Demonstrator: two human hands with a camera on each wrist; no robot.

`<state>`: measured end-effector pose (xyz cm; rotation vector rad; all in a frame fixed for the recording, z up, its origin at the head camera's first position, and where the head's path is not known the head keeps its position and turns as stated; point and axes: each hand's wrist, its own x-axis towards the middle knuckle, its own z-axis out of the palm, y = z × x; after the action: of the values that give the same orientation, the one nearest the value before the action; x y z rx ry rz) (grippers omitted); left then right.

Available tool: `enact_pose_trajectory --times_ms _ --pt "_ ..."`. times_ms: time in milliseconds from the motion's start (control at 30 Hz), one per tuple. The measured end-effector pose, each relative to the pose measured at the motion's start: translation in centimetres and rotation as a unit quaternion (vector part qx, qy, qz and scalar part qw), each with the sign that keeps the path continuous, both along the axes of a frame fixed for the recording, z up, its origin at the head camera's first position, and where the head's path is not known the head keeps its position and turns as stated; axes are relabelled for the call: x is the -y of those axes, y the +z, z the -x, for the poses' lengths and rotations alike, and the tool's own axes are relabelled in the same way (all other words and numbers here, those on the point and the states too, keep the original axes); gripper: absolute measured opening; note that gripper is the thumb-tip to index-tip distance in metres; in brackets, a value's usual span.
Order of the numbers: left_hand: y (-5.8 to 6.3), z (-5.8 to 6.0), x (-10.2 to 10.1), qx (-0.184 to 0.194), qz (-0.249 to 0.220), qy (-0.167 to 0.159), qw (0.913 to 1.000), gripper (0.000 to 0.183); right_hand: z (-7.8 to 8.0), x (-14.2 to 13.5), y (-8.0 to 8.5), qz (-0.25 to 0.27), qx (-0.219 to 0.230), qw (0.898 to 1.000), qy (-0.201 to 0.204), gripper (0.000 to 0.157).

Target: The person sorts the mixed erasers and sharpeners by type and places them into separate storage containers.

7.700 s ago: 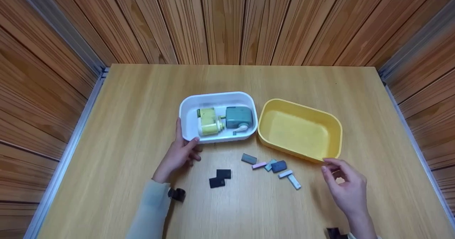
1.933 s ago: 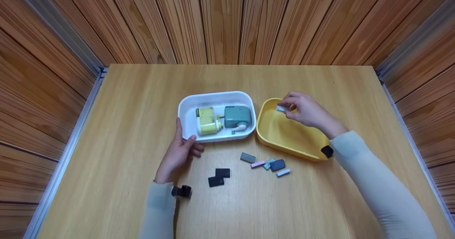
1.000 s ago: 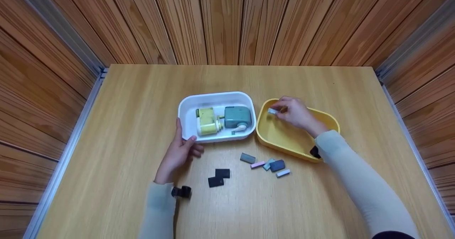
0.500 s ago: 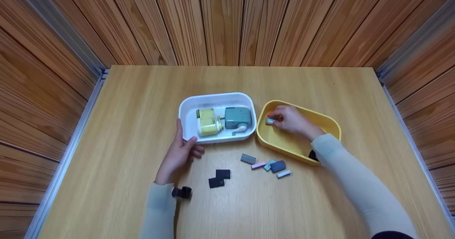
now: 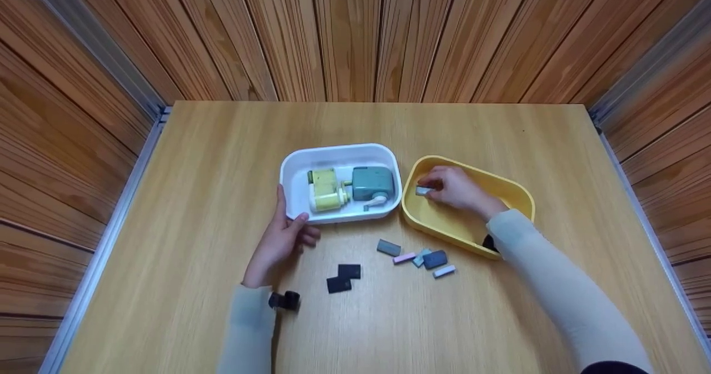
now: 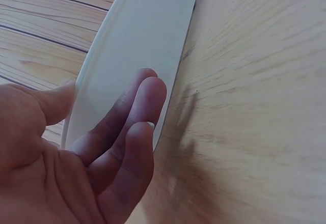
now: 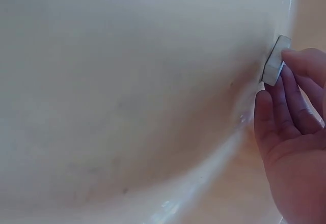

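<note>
My right hand (image 5: pixel 456 188) is inside the yellow bin (image 5: pixel 525 196), pinching a small pale block (image 5: pixel 424 190), perhaps an eraser, near the bin's left end. The right wrist view shows that block (image 7: pixel 276 61) between thumb and fingers, against the bin's wall. My left hand (image 5: pixel 280 243) holds the near left corner of the white bin (image 5: pixel 339 150), thumb at the rim and index finger along the side. Its other fingers (image 6: pixel 147 99) are loosely bent by the outer wall. A yellow-green crank pencil sharpener (image 5: pixel 326 189) and a teal one (image 5: pixel 372 183) lie in the white bin.
In front of the bins lie a grey block (image 5: pixel 388 247), a pink stick (image 5: pixel 404 258), a light-blue piece (image 5: pixel 420 257), a navy block (image 5: pixel 435 259) and a pale stick (image 5: pixel 444 272). Two black flat pieces (image 5: pixel 349 272) overlap farther left. Wooden walls (image 5: pixel 355 40) surround the table.
The right hand took a pale block from the table, carried it over the yellow bin, then lowered it inside and towards its left end. The left hand stays at the white bin's corner.
</note>
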<state>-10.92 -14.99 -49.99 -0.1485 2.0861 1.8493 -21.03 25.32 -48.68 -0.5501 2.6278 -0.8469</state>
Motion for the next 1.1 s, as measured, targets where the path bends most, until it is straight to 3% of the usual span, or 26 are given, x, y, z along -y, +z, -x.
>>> enact_pose_trajectory --times_ms 233,367,600,833,1100 --pt "-0.1 0.0 -0.3 0.004 -0.02 0.012 0.9997 0.081 -0.1 -0.2 1.0 0.022 0.0 1.0 -0.009 0.033" --pt "-0.1 0.0 -0.3 0.009 -0.025 0.014 0.9995 0.081 -0.3 -0.3 2.4 0.032 -0.001 0.999 -0.02 0.031" --pt "0.0 0.0 -0.2 0.003 -0.023 0.009 0.9997 0.08 -1.3 -0.4 5.7 0.07 -0.049 0.996 -0.013 0.027" --pt "0.1 -0.2 0.0 0.011 -0.031 0.005 0.9995 0.079 -3.6 -0.4 8.5 0.099 -0.078 0.992 -0.006 0.025" --pt "0.2 -0.1 0.0 0.011 -0.031 0.003 0.9995 0.08 -7.1 -0.3 8.7 0.131 -0.107 0.986 0.006 0.023"
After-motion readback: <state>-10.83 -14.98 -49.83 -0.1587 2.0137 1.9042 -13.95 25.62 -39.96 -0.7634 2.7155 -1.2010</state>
